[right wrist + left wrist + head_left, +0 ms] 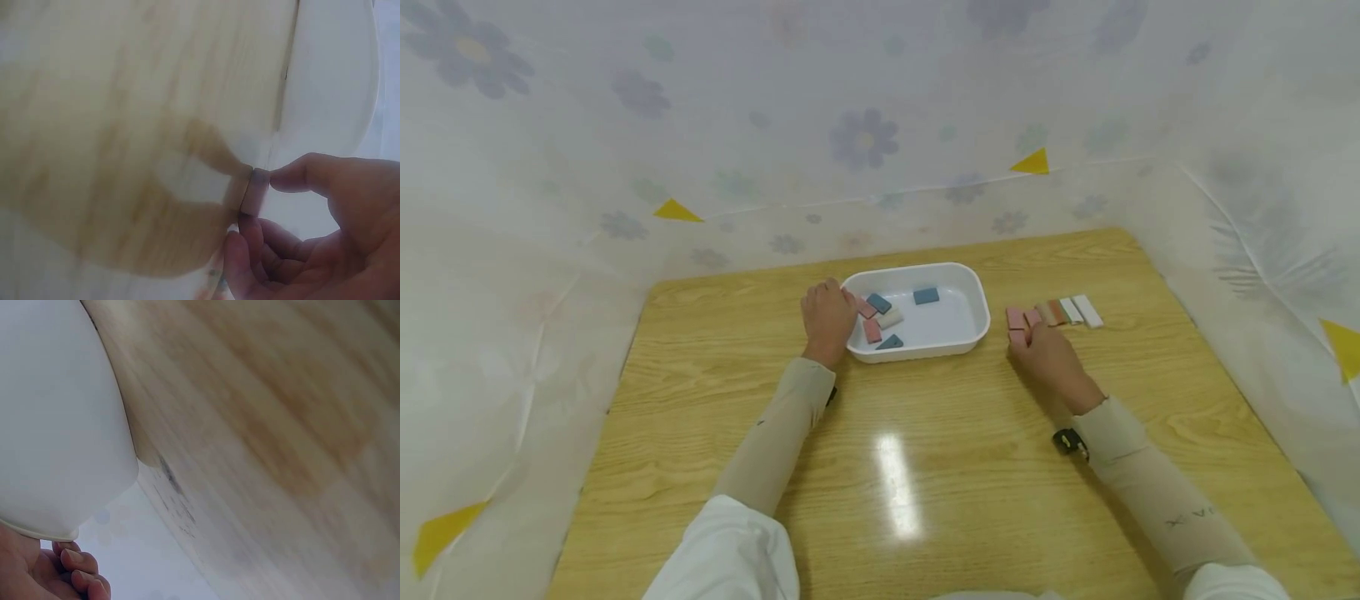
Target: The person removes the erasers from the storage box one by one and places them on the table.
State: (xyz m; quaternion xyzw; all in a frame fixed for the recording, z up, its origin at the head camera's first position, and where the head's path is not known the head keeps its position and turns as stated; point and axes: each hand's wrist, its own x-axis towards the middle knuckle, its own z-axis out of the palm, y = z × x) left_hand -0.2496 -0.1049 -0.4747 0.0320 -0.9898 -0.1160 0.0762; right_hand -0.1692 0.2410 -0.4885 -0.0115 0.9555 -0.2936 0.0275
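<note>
My left hand (829,315) grips the left end of a white tray (936,343); in the left wrist view its curled fingers (84,561) are at the rim. Several flat pieces lie in the tray, among them a pink piece (872,331), a beige piece (891,318) and a blue-grey piece (927,296). To the right of the tray, my right hand (1051,360) pinches a small pink block (255,192) between thumb and finger, low over the table. Beside these fingers lie more pink pieces (1015,317).
A row runs right from the pink pieces, with a brown piece (1057,312), a white piece with a greenish edge (1071,311) and a white piece (1087,311). The wooden table (850,500) is enclosed by flowered sheeting (865,100) at its back and sides.
</note>
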